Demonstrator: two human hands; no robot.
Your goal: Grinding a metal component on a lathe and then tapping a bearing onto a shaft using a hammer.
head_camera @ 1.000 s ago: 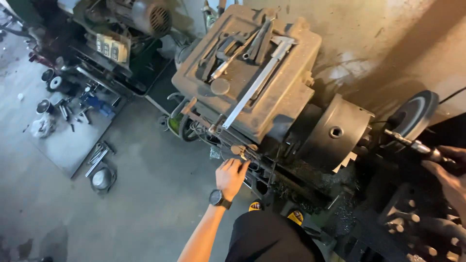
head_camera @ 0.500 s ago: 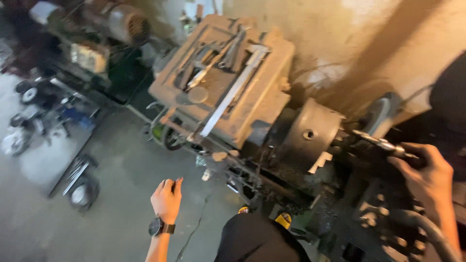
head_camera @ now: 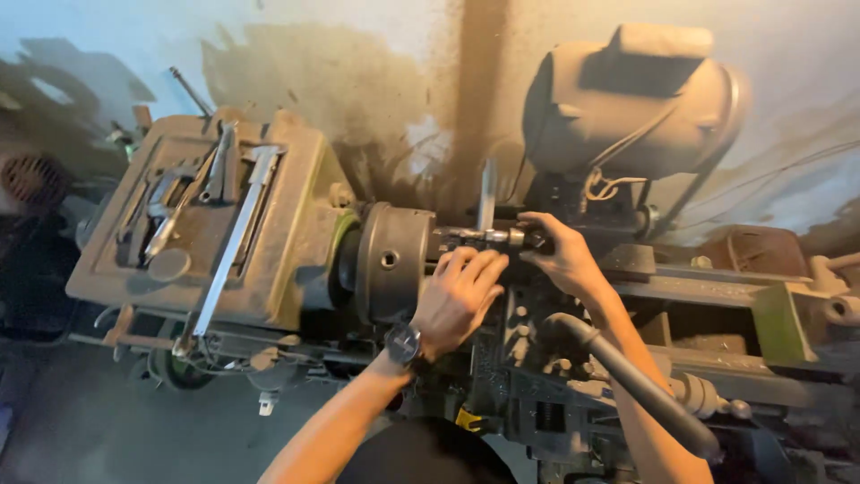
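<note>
I look down at an old metal lathe. A dark round chuck (head_camera: 392, 262) holds a grey metal shaft (head_camera: 479, 237) that sticks out to the right. My left hand (head_camera: 459, 300), with a wristwatch, lies just right of the chuck, its fingers spread flat against the shaft. My right hand (head_camera: 563, 255) is wrapped around the shaft's right end. A thin upright metal bar (head_camera: 486, 193) stands just behind the shaft.
The headstock's flat top (head_camera: 287, 242) at the left carries a long wrench (head_camera: 235, 242) and several other tools. A big electric motor (head_camera: 627, 108) sits behind. A dark lever (head_camera: 640, 387) juts out under my right forearm. The lathe bed (head_camera: 770, 314) runs to the right.
My view has swung up and closer to the lathe. My left hand rose from low beside the machine to the shaft by the chuck, and my right hand came in onto the shaft's end.
</note>
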